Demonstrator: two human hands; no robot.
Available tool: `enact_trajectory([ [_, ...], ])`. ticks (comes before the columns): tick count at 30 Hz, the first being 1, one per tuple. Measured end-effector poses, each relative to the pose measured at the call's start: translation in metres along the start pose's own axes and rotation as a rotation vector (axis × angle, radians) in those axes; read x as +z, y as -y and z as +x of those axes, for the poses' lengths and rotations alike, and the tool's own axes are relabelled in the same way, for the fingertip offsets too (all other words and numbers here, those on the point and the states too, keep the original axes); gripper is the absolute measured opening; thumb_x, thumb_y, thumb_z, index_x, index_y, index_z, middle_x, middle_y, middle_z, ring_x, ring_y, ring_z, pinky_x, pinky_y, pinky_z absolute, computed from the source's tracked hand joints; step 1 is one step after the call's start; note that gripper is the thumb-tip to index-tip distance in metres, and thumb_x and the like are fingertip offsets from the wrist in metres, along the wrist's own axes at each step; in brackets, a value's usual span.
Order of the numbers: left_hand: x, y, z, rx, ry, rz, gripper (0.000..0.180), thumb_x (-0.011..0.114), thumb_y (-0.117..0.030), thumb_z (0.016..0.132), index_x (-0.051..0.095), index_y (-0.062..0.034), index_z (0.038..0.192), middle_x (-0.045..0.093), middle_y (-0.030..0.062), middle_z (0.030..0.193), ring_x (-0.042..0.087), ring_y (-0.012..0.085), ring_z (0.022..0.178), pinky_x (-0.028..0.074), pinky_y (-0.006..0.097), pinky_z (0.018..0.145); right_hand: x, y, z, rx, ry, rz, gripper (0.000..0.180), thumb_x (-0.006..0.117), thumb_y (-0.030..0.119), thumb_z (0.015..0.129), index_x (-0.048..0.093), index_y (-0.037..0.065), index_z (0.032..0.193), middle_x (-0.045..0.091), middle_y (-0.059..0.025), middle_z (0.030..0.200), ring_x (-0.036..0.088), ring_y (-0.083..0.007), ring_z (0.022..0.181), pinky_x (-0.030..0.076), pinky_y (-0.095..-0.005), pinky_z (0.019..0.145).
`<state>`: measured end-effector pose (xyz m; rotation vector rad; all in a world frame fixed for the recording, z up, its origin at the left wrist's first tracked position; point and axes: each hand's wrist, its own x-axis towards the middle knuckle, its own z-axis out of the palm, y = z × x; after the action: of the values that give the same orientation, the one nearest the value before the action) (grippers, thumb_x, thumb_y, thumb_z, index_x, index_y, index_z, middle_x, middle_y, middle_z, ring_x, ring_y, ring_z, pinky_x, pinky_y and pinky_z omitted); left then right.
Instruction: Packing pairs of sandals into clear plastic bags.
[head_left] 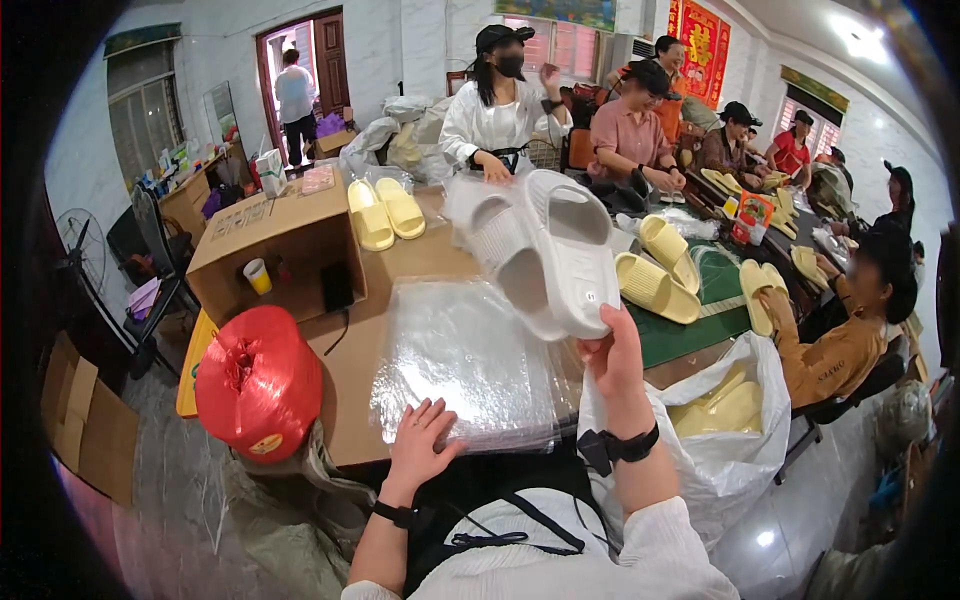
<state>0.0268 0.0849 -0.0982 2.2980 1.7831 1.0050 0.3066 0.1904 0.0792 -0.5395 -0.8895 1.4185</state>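
My right hand grips the heel end of a pair of pale grey-white slide slippers, holding them up above the table with the soles toward me. The two slippers lie against each other, and clear film shows behind their left side. A small round white sticker is on the nearer heel. My left hand lies flat, fingers stretched, on the near left corner of a stack of clear plastic bags. Right of the held pair, a pair of yellow slippers rests on a green mat.
A red roll of plastic twine and an open cardboard box with a paper cup stand left. Another yellow pair sits at the far side. A white sack of yellow slippers is at my right. Several co-workers surround the table.
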Motion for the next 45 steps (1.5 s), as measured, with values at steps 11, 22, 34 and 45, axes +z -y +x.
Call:
enact_trajectory([
  [11, -0.004, 0.000, 0.002, 0.007, 0.037, 0.009, 0.055, 0.075, -0.043, 0.079, 0.065, -0.0088, 0.122, 0.059, 0.0125, 0.132, 0.046, 0.0362, 0.134, 0.028, 0.058, 0.114, 0.025, -0.037, -0.032, 0.298, 0.130, 0.121, 0.028, 0.056, 0.025, 0.096, 0.052, 0.002, 0.113, 0.060, -0.0037, 0.083, 0.050, -0.0093, 0.055, 0.045, -0.0260, 0.051],
  [22, -0.003, 0.000, -0.001, -0.005, 0.029, 0.002, 0.054, 0.071, -0.042, 0.081, 0.062, -0.0106, 0.124, 0.055, 0.0132, 0.139, 0.046, 0.0383, 0.132, 0.029, 0.057, 0.114, -0.045, -0.125, 0.011, 0.425, 0.085, -0.658, 0.031, 0.060, 0.023, 0.093, 0.053, 0.000, 0.111, 0.060, -0.0086, 0.086, 0.056, -0.0139, 0.061, 0.050, -0.0296, 0.055],
  [34, -0.003, 0.001, -0.001, -0.006, 0.009, 0.004, 0.054, 0.070, -0.044, 0.083, 0.063, -0.0108, 0.124, 0.055, 0.0121, 0.140, 0.045, 0.0357, 0.134, 0.027, 0.054, 0.115, -0.058, -0.135, 0.006, -0.304, 0.176, -1.637, 0.057, 0.074, 0.033, 0.080, 0.058, 0.005, 0.127, 0.054, -0.0222, 0.108, 0.057, -0.0425, 0.105, 0.049, -0.0504, 0.088],
  [45, -0.004, 0.001, 0.001, 0.012, 0.036, 0.027, 0.050, 0.073, -0.040, 0.081, 0.066, -0.0121, 0.121, 0.056, 0.0122, 0.140, 0.046, 0.0364, 0.133, 0.031, 0.053, 0.113, -0.004, -0.198, 0.052, -0.087, 0.332, -1.731, 0.069, 0.067, 0.057, 0.083, 0.059, -0.003, 0.117, 0.060, -0.0256, 0.111, 0.065, -0.0405, 0.097, 0.054, -0.0470, 0.081],
])
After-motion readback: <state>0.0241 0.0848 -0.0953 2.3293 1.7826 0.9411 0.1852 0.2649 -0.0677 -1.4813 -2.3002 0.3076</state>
